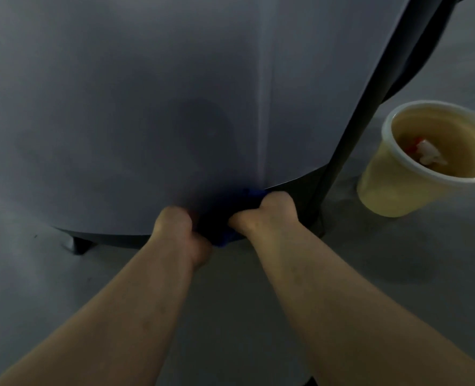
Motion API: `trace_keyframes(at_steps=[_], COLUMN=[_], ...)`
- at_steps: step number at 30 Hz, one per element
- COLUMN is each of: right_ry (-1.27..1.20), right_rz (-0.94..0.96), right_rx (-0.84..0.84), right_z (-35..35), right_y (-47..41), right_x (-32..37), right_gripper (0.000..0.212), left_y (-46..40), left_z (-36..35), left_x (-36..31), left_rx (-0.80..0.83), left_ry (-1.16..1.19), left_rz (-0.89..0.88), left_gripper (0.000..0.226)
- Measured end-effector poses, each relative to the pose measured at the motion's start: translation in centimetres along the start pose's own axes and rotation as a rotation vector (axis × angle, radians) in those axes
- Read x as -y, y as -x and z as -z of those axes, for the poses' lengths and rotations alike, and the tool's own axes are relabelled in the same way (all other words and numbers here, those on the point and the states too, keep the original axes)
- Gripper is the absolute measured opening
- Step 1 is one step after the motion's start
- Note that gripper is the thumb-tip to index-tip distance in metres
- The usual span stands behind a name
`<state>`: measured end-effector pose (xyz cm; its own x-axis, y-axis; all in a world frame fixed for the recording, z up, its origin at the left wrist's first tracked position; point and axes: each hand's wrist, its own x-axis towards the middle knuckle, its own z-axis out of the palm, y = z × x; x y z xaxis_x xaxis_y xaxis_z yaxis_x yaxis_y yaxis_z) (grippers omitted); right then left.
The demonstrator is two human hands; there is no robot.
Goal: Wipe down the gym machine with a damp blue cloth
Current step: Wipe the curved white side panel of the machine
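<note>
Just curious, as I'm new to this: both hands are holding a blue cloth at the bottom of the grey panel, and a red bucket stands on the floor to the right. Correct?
Nearly. The head view shows a pale yellow bucket, not red. Otherwise right: left hand and right hand hold the blue cloth at the grey panel bottom.

Smooth matt grey machine panel (147, 107), soft blue cloth (254, 194), glossy yellowish plastic bucket (384, 188), matt grey floor (35, 288).

We see two bare forearms, with no sleeves, no watch and no bracelet on them. The left hand (179, 228) and the right hand (269, 215) wear no gloves, and we notice no rings.
</note>
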<state>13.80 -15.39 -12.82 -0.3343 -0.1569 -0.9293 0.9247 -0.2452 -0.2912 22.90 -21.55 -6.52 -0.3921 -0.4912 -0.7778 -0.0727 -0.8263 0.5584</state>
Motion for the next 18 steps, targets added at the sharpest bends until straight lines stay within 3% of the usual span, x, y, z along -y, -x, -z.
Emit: trace_keyframes(at_steps=[2,3,6,8,9,11,13,15,18], right_ry=[-0.051,-0.046,0.060,0.001,0.040,-0.122,-0.250,-0.281,-0.270], right_rz=[0.071,0.114,0.167,0.214,0.256,0.212,0.243,0.298,0.234], right_rx=[0.121,0.100,-0.037,0.016,0.012,0.039,0.013,-0.019,0.014], right_z=[0.7,1.1,1.9,1.2,0.8,-0.1,0.2,1.1,0.6], right_y=[-0.1,0.1,0.6,1.3,1.4,1.5,0.3,-1.0,-2.4], right_x=[0.4,0.5,1.2,2.1,2.1,1.5,1.6,2.1,3.0], right_gripper=[0.049,0.048,0.011,0.006,0.014,0.044,0.053,0.051,0.050], left_y=[0.5,0.7,0.6,0.4,0.4,0.0,0.4,0.8,0.8], left_z=[-0.1,-0.2,-0.4,-0.6,-0.6,-0.6,-0.7,-1.0,-1.3], left_x=[0.1,0.2,1.2,1.8,1.9,2.5,2.8,3.3,4.3], left_rx=[-0.024,-0.067,-0.180,-0.218,-0.215,-0.186,-0.156,-0.161,-0.219], left_ry=[-0.005,-0.019,-0.155,-0.222,-0.241,-0.296,-0.385,-0.450,-0.466], left_rz=[0.004,-0.011,-0.119,-0.209,-0.231,-0.273,-0.292,-0.305,-0.371], left_gripper=[0.028,0.027,0.026,0.055,0.075,0.110,0.149,0.156,0.141])
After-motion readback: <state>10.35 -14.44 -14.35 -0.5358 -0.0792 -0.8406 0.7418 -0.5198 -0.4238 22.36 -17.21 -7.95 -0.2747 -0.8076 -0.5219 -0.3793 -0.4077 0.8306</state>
